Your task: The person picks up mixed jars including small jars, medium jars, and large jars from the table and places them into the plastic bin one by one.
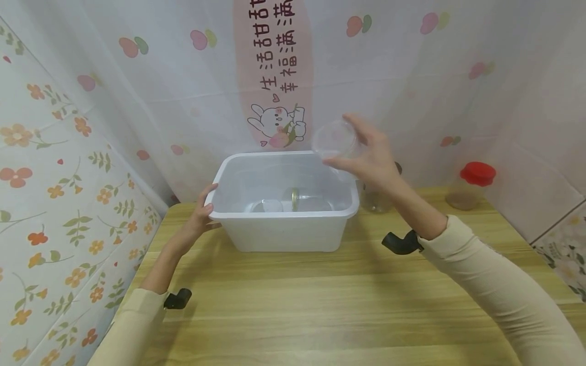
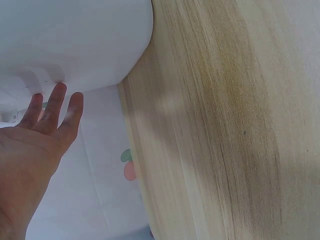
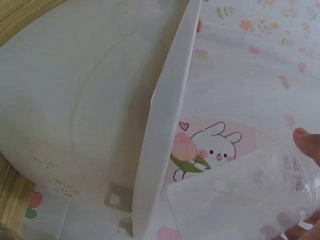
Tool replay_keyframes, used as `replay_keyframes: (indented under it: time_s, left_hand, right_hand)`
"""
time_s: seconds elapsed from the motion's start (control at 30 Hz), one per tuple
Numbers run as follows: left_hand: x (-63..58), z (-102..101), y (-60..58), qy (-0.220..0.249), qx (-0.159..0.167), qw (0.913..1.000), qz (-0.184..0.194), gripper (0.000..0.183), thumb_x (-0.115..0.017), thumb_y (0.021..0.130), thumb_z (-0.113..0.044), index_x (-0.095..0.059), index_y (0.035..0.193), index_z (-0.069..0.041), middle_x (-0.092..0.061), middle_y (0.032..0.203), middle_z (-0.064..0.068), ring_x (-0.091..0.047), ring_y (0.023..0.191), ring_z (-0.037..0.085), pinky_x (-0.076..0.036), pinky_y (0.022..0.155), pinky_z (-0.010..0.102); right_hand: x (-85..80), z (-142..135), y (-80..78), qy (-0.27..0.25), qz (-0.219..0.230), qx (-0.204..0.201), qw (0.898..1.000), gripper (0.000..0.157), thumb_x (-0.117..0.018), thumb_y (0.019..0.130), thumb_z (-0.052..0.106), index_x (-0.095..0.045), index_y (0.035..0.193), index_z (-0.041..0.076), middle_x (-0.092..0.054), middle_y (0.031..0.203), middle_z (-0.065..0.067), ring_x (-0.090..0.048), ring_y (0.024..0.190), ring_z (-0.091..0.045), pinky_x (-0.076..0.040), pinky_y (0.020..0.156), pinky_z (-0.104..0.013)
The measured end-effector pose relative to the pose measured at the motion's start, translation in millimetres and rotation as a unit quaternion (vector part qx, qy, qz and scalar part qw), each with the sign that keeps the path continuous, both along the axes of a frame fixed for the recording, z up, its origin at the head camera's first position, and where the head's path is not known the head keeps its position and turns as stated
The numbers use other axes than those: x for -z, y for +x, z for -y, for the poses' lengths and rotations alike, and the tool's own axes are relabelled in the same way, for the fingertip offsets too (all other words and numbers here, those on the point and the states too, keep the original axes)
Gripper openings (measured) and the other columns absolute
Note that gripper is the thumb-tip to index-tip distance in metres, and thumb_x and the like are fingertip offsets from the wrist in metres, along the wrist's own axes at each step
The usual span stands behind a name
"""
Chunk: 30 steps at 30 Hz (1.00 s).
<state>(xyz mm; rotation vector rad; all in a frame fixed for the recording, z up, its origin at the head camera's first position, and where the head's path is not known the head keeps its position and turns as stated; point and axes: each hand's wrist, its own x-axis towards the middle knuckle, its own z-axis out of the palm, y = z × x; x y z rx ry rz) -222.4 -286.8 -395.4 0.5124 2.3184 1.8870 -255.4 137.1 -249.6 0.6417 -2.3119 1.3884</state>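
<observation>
A white plastic tub (image 1: 284, 234) stands on the wooden table. My left hand (image 1: 200, 216) grips its left rim; in the left wrist view three fingers (image 2: 59, 97) reach against the outer wall. Above the tub's right back corner, my right hand (image 1: 373, 152) holds a clear plastic jar (image 1: 335, 140), blurred in the head view. The right wrist view shows this jar (image 3: 240, 195) tilted beside the tub's rim, the thumb (image 3: 306, 142) on its side. Inside the tub lie a clear jar with a gold-coloured band (image 1: 295, 199) and another clear round container (image 1: 267, 205).
Right of the tub, partly behind my right forearm, stands a clear jar (image 1: 374, 202) with a dark top. Farther right is a clear jar with a red lid (image 1: 478, 174). A printed curtain (image 1: 389, 76) hangs behind the table (image 1: 293, 305).
</observation>
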Motion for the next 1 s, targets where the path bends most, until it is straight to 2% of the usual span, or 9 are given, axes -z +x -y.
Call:
replay_keyframes:
  time_s: [0.17,0.37,0.6,0.83,0.93,1.0]
  left_hand:
    - [-0.3,0.2,0.0,0.001,-0.001,1.0000,0.001,0.060,-0.034,0.105,-0.045,-0.008,0.158,-0.035,-0.015,0.156,0.016,-0.035,0.132,0.052,-0.029,0.103,0.074]
    - [0.3,0.5,-0.1,0.002,0.002,1.0000,-0.002,0.061,-0.034,0.104,-0.047,-0.008,0.158,-0.034,-0.016,0.156,0.016,-0.034,0.133,0.052,-0.027,0.103,0.075]
    - [-0.5,-0.9,-0.6,0.005,-0.001,1.0000,0.000,0.060,-0.034,0.105,-0.045,-0.008,0.158,-0.034,-0.018,0.155,0.017,-0.036,0.132,0.051,-0.029,0.103,0.074]
    - [-1.7,-3.1,-0.4,0.011,-0.014,0.9997,0.014,0.062,-0.035,0.103,-0.043,-0.008,0.158,-0.033,-0.019,0.154,0.019,-0.035,0.130,0.051,-0.027,0.104,0.073]
    - [-1.4,-3.4,-0.8,0.014,-0.016,0.9997,0.015,0.062,-0.035,0.103,-0.043,-0.008,0.158,-0.033,-0.019,0.155,0.019,-0.035,0.131,0.051,-0.027,0.104,0.073]
    - [-1.2,-3.1,-0.4,0.013,-0.014,0.9997,0.013,0.062,-0.035,0.103,-0.044,-0.008,0.158,-0.033,-0.018,0.155,0.019,-0.035,0.131,0.051,-0.027,0.104,0.074]
  right_hand:
    - [1.6,3.4,1.1,0.004,0.016,0.002,1.000,0.096,-0.094,0.073,0.020,-0.044,0.154,0.012,-0.045,0.154,-0.004,-0.042,0.137,-0.022,-0.034,0.112,-0.047]
    - [5.6,10.3,1.5,-0.001,0.030,-0.015,0.999,0.096,-0.094,0.073,0.021,-0.043,0.155,0.014,-0.043,0.155,-0.001,-0.041,0.138,-0.021,-0.035,0.111,-0.050]
    - [10.1,19.9,1.0,-0.006,0.038,-0.027,0.999,0.096,-0.095,0.072,0.019,-0.045,0.153,0.012,-0.046,0.153,-0.002,-0.049,0.129,-0.022,-0.044,0.103,-0.045]
    - [14.0,27.4,2.1,0.019,0.043,-0.023,0.999,0.097,-0.095,0.072,0.023,-0.045,0.154,0.012,-0.047,0.150,-0.005,-0.049,0.124,-0.024,-0.045,0.100,-0.047]
    - [15.6,30.8,2.3,0.034,0.036,-0.021,0.999,0.097,-0.095,0.071,0.022,-0.045,0.153,0.010,-0.046,0.151,-0.008,-0.046,0.129,-0.026,-0.041,0.105,-0.048]
    - [16.6,33.7,2.4,0.051,0.027,-0.020,0.998,0.096,-0.095,0.071,0.020,-0.045,0.152,0.007,-0.045,0.153,-0.010,-0.040,0.137,-0.026,-0.034,0.111,-0.048]
